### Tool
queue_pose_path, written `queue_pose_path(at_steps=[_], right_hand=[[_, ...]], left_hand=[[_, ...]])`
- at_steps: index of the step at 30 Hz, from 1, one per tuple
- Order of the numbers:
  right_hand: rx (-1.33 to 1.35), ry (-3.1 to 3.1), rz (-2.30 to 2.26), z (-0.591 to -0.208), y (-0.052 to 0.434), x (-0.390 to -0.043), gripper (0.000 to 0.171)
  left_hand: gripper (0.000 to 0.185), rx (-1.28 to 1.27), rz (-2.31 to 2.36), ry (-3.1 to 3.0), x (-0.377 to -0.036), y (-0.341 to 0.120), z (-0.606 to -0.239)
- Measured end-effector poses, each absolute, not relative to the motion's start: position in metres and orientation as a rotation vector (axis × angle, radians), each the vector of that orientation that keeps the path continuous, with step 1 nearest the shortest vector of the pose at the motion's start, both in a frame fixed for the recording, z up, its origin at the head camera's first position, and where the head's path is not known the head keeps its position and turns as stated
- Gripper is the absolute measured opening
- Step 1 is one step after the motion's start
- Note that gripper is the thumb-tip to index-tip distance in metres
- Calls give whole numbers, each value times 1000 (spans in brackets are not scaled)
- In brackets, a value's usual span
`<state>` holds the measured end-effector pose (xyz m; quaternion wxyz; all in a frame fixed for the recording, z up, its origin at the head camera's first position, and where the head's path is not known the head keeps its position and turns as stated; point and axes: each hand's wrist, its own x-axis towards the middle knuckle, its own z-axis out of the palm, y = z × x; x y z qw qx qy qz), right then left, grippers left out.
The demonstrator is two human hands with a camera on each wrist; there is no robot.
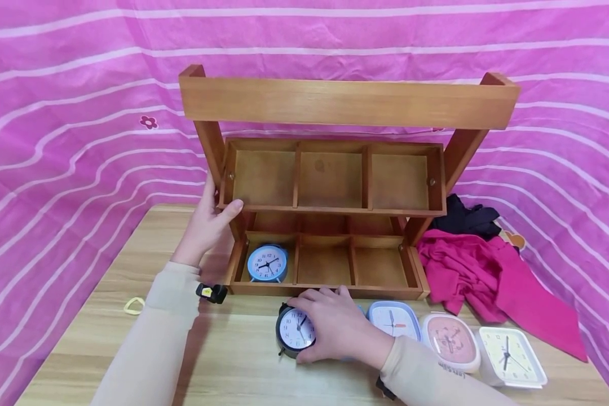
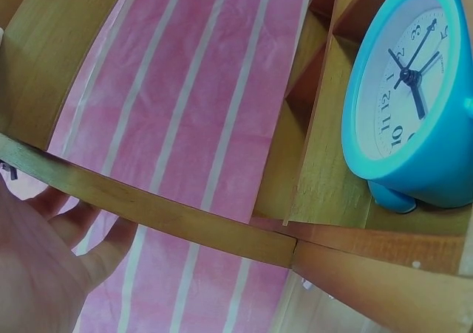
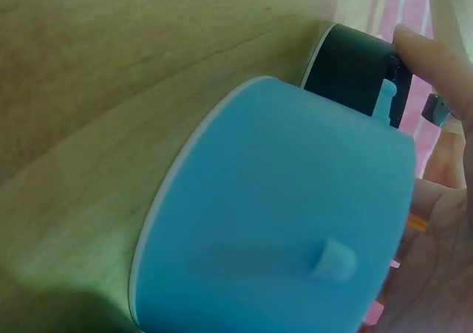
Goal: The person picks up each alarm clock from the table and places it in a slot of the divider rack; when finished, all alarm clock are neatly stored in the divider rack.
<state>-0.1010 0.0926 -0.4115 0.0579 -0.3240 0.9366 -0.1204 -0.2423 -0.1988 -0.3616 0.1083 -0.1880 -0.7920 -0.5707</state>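
The right hand [image 1: 335, 327] gripped a round black alarm clock [image 1: 294, 332] lying on the light wooden desk [image 1: 233, 361], just before the two-tier wooden compartment rack [image 1: 330, 214]. The left hand [image 1: 208, 225] clasped the rack's left upright. One round blue clock [image 1: 267, 263] stood in the lower left compartment; the other compartments looked empty. Three square clocks [image 1: 451, 341] waited beside.

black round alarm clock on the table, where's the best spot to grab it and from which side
Probably around the rim of the black round alarm clock, coming from above. It lies face-up on the wooden table, so its curved sides are exposed, and the right hand already cups it that way.
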Motion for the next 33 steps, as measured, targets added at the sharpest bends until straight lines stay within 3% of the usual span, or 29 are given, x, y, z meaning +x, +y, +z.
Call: queue_pose_path(at_steps=[33], right_hand=[[-983,2861,-424,-417,93,-100,90]], left_hand=[[93,-544,-1664,-2338,-241,-199,-361]])
